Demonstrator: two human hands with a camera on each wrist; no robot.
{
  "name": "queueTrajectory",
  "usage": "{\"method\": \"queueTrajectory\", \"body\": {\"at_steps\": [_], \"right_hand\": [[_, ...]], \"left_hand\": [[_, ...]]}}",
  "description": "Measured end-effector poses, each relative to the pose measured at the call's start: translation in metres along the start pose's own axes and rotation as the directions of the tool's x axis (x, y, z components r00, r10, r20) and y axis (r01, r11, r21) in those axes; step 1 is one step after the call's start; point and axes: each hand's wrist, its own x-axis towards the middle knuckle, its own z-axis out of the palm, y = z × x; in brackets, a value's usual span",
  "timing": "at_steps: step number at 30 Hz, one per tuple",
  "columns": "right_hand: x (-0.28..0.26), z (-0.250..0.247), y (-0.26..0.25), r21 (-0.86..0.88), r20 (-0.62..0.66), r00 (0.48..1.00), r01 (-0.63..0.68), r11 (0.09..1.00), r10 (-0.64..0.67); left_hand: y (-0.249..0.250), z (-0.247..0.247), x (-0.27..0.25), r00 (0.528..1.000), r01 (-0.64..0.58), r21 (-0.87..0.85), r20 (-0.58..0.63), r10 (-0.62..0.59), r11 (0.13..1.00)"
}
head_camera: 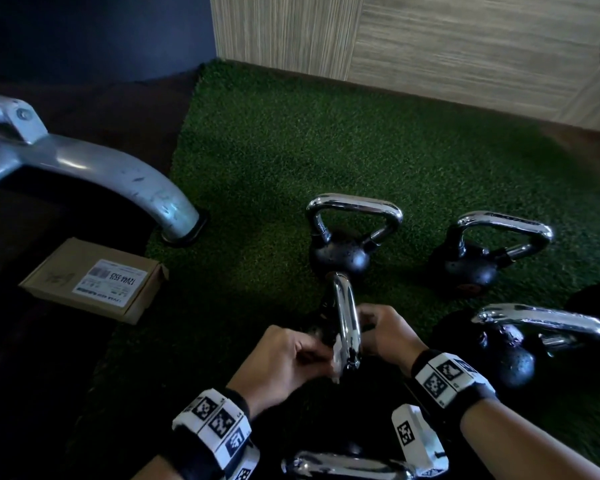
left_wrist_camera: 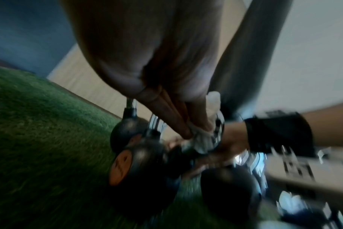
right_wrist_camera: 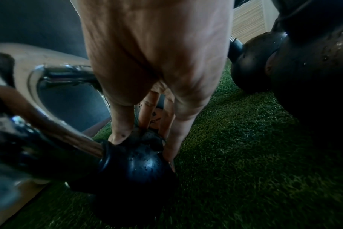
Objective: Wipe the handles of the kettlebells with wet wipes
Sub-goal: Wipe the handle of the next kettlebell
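Observation:
A black kettlebell [right_wrist_camera: 139, 167] with a chrome handle [head_camera: 347, 320] stands on the turf in front of me, its handle edge-on in the head view. My left hand [head_camera: 321, 355] pinches a crumpled white wet wipe [left_wrist_camera: 202, 139] against the near lower part of that handle [left_wrist_camera: 218, 128]. My right hand [head_camera: 368, 323] reaches in from the other side. In the right wrist view its thumb and fingers [right_wrist_camera: 119, 136] grip the top of the black ball between the handle's legs. Water drops dot the ball.
Other chrome-handled kettlebells stand behind [head_camera: 343, 251], at the back right [head_camera: 471, 268], at the right [head_camera: 513, 355] and by my wrists [head_camera: 343, 465]. The green turf mat [head_camera: 291, 150] meets a wood-look wall [head_camera: 465, 46]. At the left are a grey machine leg [head_camera: 118, 174] and a cardboard box [head_camera: 94, 282].

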Motion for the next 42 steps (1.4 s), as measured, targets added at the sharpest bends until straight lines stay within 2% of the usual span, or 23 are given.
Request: {"method": "queueTrajectory", "body": {"at_steps": [3,7,9,11,13,15,16,18,20,21,25,30,33,35,37,38,40,42], "right_hand": [[0.003,0.004,0.004,0.025,-0.011,1.0,-0.003,1.0,0.004],[0.003,0.002,0.003,-0.042,-0.011,1.0,0.011,0.999,-0.011],[0.002,-0.004,0.0,-0.072,0.028,1.0,0.003,0.997,-0.001],[0.0,-0.013,-0.009,-0.101,0.004,1.0,0.015,0.995,-0.014],[-0.007,-0.026,-0.028,-0.158,-0.139,0.983,0.096,0.983,-0.119],[-0.021,-0.037,-0.054,-0.188,-0.252,0.923,0.249,0.95,-0.291],[-0.03,-0.041,-0.069,-0.155,-0.246,0.898,0.337,0.929,-0.366],[-0.049,-0.045,-0.096,-0.055,-0.1,0.875,0.471,0.88,-0.474],[-0.062,-0.043,-0.112,0.012,0.046,0.851,0.524,0.852,-0.524],[-0.064,-0.041,-0.116,0.024,0.065,0.839,0.54,0.841,-0.541],[-0.067,-0.035,-0.117,-0.017,0.008,0.805,0.594,0.805,-0.593],[-0.072,-0.024,-0.111,-0.101,-0.114,0.773,0.616,0.781,-0.625],[-0.07,-0.02,-0.109,-0.078,-0.156,0.805,0.568,0.819,-0.573],[-0.067,-0.02,-0.107,-0.032,-0.166,0.847,0.507,0.862,-0.504],[-0.062,-0.024,-0.103,0.001,-0.189,0.869,0.467,0.884,-0.458],[-0.059,-0.027,-0.1,0.017,-0.216,0.872,0.454,0.891,-0.44],[-0.051,-0.034,-0.088,0.08,-0.302,0.874,0.42,0.904,-0.38],[-0.04,-0.04,-0.073,0.234,-0.39,0.887,0.356,0.905,-0.248]], "left_hand": [[-0.014,0.009,-0.003,1.0,-0.026,0.117,-0.012,0.028,0.993],[-0.021,0.012,-0.003,0.997,-0.004,0.121,-0.074,0.014,0.993],[-0.018,0.008,-0.002,0.992,0.068,0.022,-0.105,-0.065,0.997],[-0.01,0.0,-0.001,0.981,0.122,-0.138,-0.131,-0.14,0.983],[0.0,-0.012,0.003,0.976,0.124,-0.259,-0.145,-0.165,0.958],[0.015,-0.023,0.008,0.971,0.126,-0.39,-0.14,-0.194,0.912],[0.022,-0.028,0.011,0.969,0.124,-0.461,-0.133,-0.207,0.879],[0.035,-0.035,0.017,0.963,0.142,-0.577,-0.109,-0.248,0.804],[0.045,-0.041,0.022,0.946,0.198,-0.666,-0.062,-0.318,0.719],[0.048,-0.042,0.024,0.939,0.22,-0.705,-0.035,-0.343,0.675],[0.055,-0.045,0.026,0.925,0.268,-0.783,0.046,-0.377,0.561],[0.059,-0.035,0.029,0.916,0.319,-0.77,0.102,-0.387,0.553],[0.058,-0.032,0.03,0.918,0.323,-0.78,0.122,-0.376,0.536],[0.055,-0.036,0.029,0.928,0.326,-0.773,0.151,-0.34,0.545],[0.045,-0.042,0.029,0.935,0.335,-0.714,0.172,-0.311,0.615],[0.034,-0.045,0.028,0.941,0.329,-0.624,0.157,-0.299,0.709],[0.006,-0.044,0.027,0.953,0.301,-0.293,0.104,-0.283,0.907],[-0.016,-0.03,0.025,0.958,0.254,0.019,0.133,-0.254,0.967]]}}
